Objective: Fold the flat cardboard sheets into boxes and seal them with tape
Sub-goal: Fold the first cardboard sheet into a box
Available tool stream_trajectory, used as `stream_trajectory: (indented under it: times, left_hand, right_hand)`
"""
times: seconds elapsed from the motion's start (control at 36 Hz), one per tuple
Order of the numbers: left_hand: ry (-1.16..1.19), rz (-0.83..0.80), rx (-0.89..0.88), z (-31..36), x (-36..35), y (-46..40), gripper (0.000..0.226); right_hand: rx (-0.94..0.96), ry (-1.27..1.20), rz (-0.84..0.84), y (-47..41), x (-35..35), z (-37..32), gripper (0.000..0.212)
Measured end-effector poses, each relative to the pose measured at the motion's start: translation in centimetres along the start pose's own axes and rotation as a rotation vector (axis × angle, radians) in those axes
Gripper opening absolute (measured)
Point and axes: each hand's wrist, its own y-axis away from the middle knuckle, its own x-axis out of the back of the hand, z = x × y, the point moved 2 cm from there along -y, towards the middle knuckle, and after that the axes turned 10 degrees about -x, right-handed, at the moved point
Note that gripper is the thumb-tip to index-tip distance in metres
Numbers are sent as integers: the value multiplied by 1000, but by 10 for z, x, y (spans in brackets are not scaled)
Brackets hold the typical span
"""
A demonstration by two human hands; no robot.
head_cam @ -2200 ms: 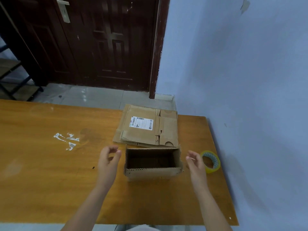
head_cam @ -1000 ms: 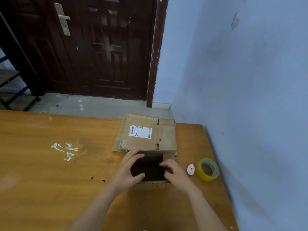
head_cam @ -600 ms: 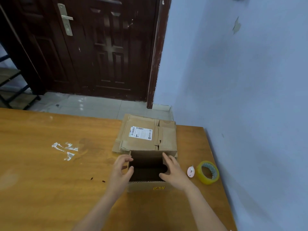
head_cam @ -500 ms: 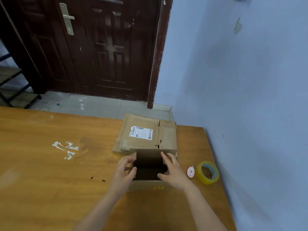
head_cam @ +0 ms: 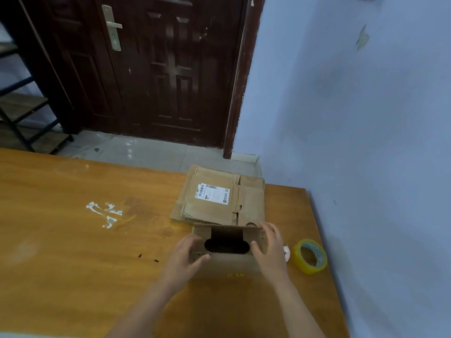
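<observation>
A small brown cardboard box (head_cam: pixel 227 264) stands upright on the wooden table (head_cam: pixel 73 252), its top flaps partly folded in with a dark gap left in the middle. My left hand (head_cam: pixel 186 257) grips the box's left side, thumb on the near flap. My right hand (head_cam: pixel 271 247) presses the right flap down, fingers spread over the box's right edge. Behind the box lies a stack of flat cardboard sheets (head_cam: pixel 219 198) with a white label. A roll of yellowish clear tape (head_cam: pixel 309 256) rests on the table to the right.
A small white and pink object (head_cam: pixel 286 252) lies between the box and the tape. White scuff marks (head_cam: pixel 105 212) show on the table's left part. A blue wall runs close along the right table edge. A dark door stands beyond the table.
Both hands have moved from inside the open box to its sides, and the side flaps have folded inward, leaving a narrower gap. The camera view shifted slightly.
</observation>
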Motion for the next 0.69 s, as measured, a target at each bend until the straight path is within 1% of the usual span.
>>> stream_trajectory:
  times: [0.06,0.08,0.19,0.25,0.31,0.39,0.44,0.58,0.69]
  left_hand:
    - [-39,83,-3,0,1,0,48]
    - [-53,115,-2,1,1,0,53]
    - [-93,196,45,4,-1,-4,79]
    - [-124,196,16,5,-2,-8,82]
    - [-172,137,9,6,-4,-13,76]
    - [-280,-9,36,4,-9,-20,55]
    - [-314,-61,58,3,-14,-22,45]
    - [-303,-83,127,-2,-25,-20,44]
    - [-272,-46,139,-6,-30,-17,45]
  right_hand:
    - [15,42,-31,1,-1,2,53]
    - [20,64,-46,2,-1,3,51]
    - [23,116,-16,2,-3,8,21]
    - [19,133,-15,4,-5,13,14]
    - [16,143,-40,6,-8,18,15]
    - [3,159,-81,8,-11,23,20]
    - [-1,156,-92,8,-11,26,22]
    - [-11,171,-107,7,-15,27,26]
    - [-31,154,-105,6,-17,30,31]
